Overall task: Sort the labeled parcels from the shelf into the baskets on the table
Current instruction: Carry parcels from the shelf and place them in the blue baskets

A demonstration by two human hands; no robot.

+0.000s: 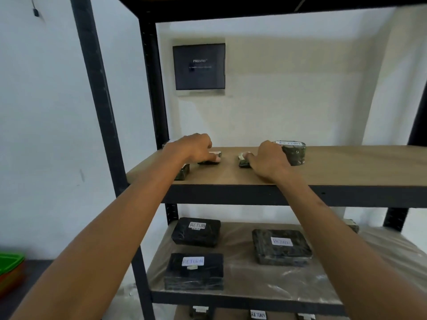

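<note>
Our left hand was curled over a small flat parcel, the left parcel. Our right hand was curled over another, the right parcel. Both lay on a wooden board of the shelf, near its front edge and a little apart from each other. Just beside our right hand stood a round parcel with a white label that said RETURN. We could not read the labels under our hands.

The two parcels looked thin and small, so we thought they would be light. They were wrapped in dark shiny film, and that could be slippery. We thought it best to pinch each one by its long sides, thumb on one side and fingers on the other. The paper label would be a bad place to hold, as it might peel off. The baskets sat low down on our left, well apart from the shelf.
</note>
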